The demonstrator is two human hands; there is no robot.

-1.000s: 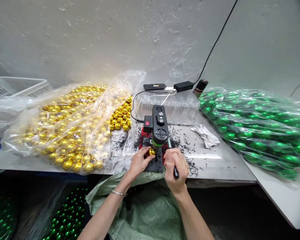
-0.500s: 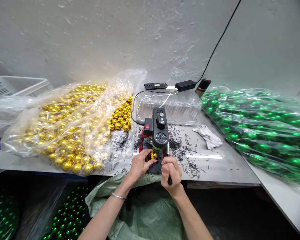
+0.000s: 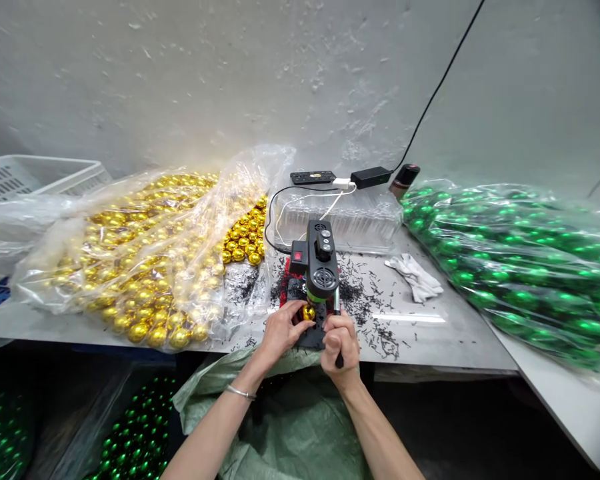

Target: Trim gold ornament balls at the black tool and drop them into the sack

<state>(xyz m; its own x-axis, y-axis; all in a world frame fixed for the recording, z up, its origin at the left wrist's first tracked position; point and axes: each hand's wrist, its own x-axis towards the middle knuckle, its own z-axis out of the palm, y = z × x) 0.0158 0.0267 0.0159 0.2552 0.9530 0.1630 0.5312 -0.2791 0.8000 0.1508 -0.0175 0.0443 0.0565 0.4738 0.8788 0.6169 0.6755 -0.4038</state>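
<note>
At the table's front edge stands a small black bench drill press (image 3: pixel 323 263) with a red switch. Under its head sits a shiny gold ball (image 3: pixel 309 312), pinched between the thumb and fingers of my left hand (image 3: pixel 283 328). My right hand (image 3: pixel 341 343) is wrapped round the press's lever handle (image 3: pixel 339 361), whose dark end pokes out below the fist. The tip of the drill is hidden behind the machine's head. Black shavings (image 3: pixel 380 333) lie scattered around the base.
A clear bag of gold balls (image 3: pixel 150 267) lies left, a bag of green balls (image 3: pixel 510 267) right. Behind the press are a clear plastic box (image 3: pixel 350 217), a power adapter (image 3: pixel 371 176) and cables. A white glove (image 3: pixel 416 279) lies to the right. A green sack (image 3: pixel 290 427) hangs below the edge.
The view has shifted slightly. Both hands keep their places, the left at the gold ball and the right on the lever handle, which shows a little more above the fist.
</note>
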